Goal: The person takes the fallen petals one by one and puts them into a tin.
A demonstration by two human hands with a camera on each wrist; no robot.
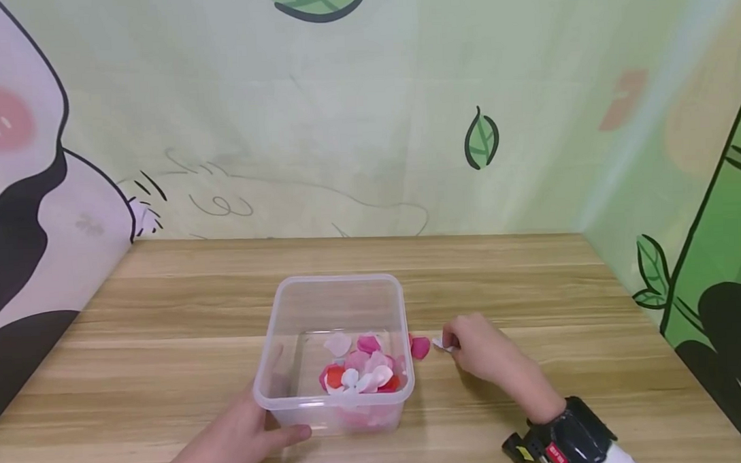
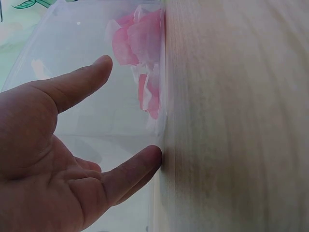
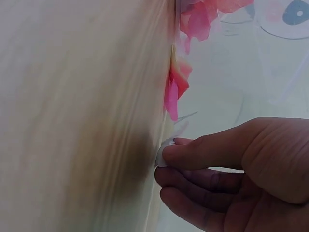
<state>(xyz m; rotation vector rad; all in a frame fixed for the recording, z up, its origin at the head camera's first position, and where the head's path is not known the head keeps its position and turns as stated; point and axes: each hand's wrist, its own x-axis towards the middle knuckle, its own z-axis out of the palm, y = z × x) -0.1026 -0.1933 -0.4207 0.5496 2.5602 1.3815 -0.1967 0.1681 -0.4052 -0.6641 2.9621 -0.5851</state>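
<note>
A clear plastic box (image 1: 330, 401) stands on the table, with several pink, red and white artificial petals (image 1: 363, 361) inside it. My left hand (image 1: 245, 426) rests at its near left corner, thumb along the front and fingers by the left wall. Seen from the left wrist, that hand (image 2: 72, 145) has thumb and fingers spread beside the see-through wall. To the right of the box, my right hand (image 1: 485, 347) pinches a white petal (image 3: 163, 153) between thumb and forefinger, low over the tabletop. Pink and red petals (image 1: 420, 347) lie between the box and this hand.
The wooden table (image 1: 183, 299) meets a printed cloth backdrop (image 1: 368, 156) with a panda and leaves along its back and sides. A black strapped device (image 1: 574, 435) sits on my right wrist.
</note>
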